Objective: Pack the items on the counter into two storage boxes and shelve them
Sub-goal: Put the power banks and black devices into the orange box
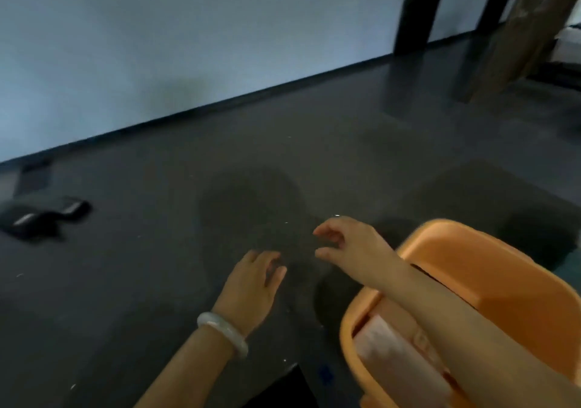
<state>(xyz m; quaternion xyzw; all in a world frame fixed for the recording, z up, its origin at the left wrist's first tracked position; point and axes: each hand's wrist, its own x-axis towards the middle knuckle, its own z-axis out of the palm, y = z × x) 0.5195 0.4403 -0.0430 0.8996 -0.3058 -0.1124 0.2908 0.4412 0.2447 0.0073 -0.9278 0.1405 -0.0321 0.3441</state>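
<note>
At the lower right of the head view, an orange plastic storage box (pixel 490 269) with rounded corners is tucked under the person's right forearm, its open top tilted toward the camera. Inside it, against the near wall, a pale pinkish flat item (pixel 396 354) shows, too blurred to identify. The right hand (pixel 349 241) reaches forward past the box rim over the dark grey speckled floor (pixel 188 282); its fingers are curled and spread apart from the thumb, loosely open, and it has hold of nothing. The left hand (pixel 251 285) is just below and to the left of it, palm down, fingers extended and slightly apart, also holding nothing; whether it touches the floor cannot be told. A pale translucent bangle (pixel 221 332) circles the left wrist. Well apart at the far left, a dark flat object with 2 light strips (pixel 47 215) lies on the floor near the foot of a pale blue-white wall (pixel 188 30). At the upper right, dark upright posts (pixel 418 8) stand by a brown board (pixel 528 30). The whole picture is dim and motion-blurred.
</note>
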